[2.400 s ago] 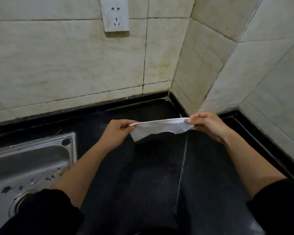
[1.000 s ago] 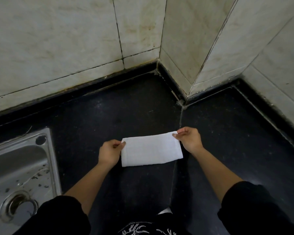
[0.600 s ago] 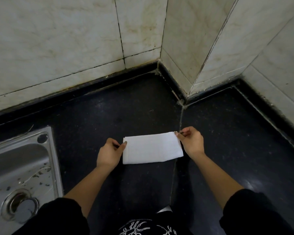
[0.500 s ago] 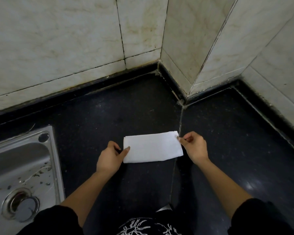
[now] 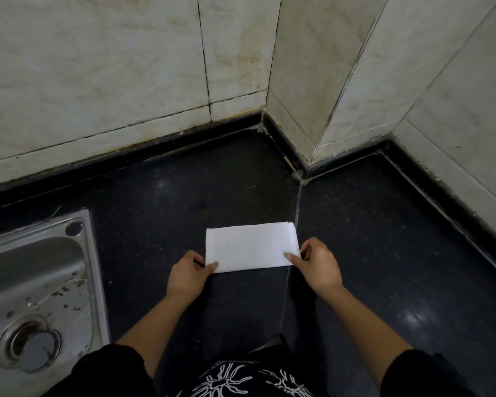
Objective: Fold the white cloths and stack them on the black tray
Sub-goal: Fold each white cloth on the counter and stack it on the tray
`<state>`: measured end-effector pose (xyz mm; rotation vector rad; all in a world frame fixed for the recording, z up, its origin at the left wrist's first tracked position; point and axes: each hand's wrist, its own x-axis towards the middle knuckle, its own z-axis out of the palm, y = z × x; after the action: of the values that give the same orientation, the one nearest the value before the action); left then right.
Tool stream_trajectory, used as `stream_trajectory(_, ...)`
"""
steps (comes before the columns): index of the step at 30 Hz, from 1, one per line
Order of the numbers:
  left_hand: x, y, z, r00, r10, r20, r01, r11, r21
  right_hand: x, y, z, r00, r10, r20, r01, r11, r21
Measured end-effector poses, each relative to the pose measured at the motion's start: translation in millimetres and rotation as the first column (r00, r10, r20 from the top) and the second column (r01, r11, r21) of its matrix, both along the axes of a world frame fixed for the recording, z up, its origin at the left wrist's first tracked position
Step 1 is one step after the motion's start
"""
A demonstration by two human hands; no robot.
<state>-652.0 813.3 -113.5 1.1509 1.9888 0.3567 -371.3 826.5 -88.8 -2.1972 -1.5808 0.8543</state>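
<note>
A white cloth (image 5: 251, 247), folded into a flat rectangle, lies on the black countertop (image 5: 161, 230). My left hand (image 5: 188, 277) pinches its near left corner between thumb and fingers. My right hand (image 5: 317, 265) pinches the near right corner, the thumb lying on top of the cloth. No black tray shows in this view.
A steel sink (image 5: 35, 290) with a round drain (image 5: 30, 343) sits at the left. Tiled walls (image 5: 126, 81) close the back, and a tiled corner column (image 5: 307, 110) juts out behind the cloth. A seam in the countertop runs under the cloth's right edge.
The cloth came down from mid-air onto the countertop and now lies flat. Both hands slid from its far corners to its near corners.
</note>
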Motion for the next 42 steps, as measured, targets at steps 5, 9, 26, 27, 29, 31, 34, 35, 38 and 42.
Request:
stream_trajectory(5, 0, -1, -1, 1.0, -0.017, 0.02, 0.017, 1.0, -0.014, -5, 1, -4, 0.992, -0.121, -0.024, 0.116, 0.979, -0.168)
stream_trajectory(9, 0, -1, 0, 0.999, -0.018, 0.036, 0.018, 1.0, -0.012, -13, 11, 1, 0.933, -0.327, -0.149, 0.271, 0.912, -0.307)
stream_trajectory(26, -3, 3, 1, 0.991, 0.071, 0.117, -0.068, 0.997, -0.033, -30, 38, 19, 0.834, -0.426, -0.351, 0.371, 0.903, -0.215)
stream_trajectory(27, -2, 3, 2, 0.99, 0.076, 0.116, -0.072, 0.997, -0.032, -35, 38, 22, 0.861, -0.369, -0.35, 0.325, 0.929, -0.179)
stream_trajectory(29, -2, 3, 3, 0.989, 0.087, 0.122, -0.083, 0.996, -0.033, -47, 37, 28, 0.887, -0.281, -0.366, 0.246, 0.959, -0.14)
stream_trajectory(31, -1, 4, 4, 0.986, 0.103, 0.132, -0.098, 0.994, -0.041, -62, 37, 33, 0.895, -0.212, -0.392, 0.178, 0.976, -0.122)
stream_trajectory(34, -1, 2, 5, 0.978, 0.14, 0.157, -0.135, 0.99, -0.045, -87, 37, 36, 0.919, -0.119, -0.375, 0.081, 0.99, -0.117)
stream_trajectory(35, -1, 1, 5, 0.975, 0.149, 0.163, -0.144, 0.989, -0.041, -95, 37, 36, 0.924, -0.096, -0.369, 0.051, 0.99, -0.129)
stream_trajectory(38, -2, 0, 5, 0.965, 0.18, 0.194, -0.176, 0.984, -0.036, -117, 38, 34, 0.941, -0.031, -0.337, -0.034, 0.982, -0.184)
stream_trajectory(42, -3, 0, 4, 0.951, 0.213, 0.224, -0.209, 0.977, -0.042, -138, 40, 28, 0.971, 0.083, -0.224, -0.129, 0.971, -0.202)
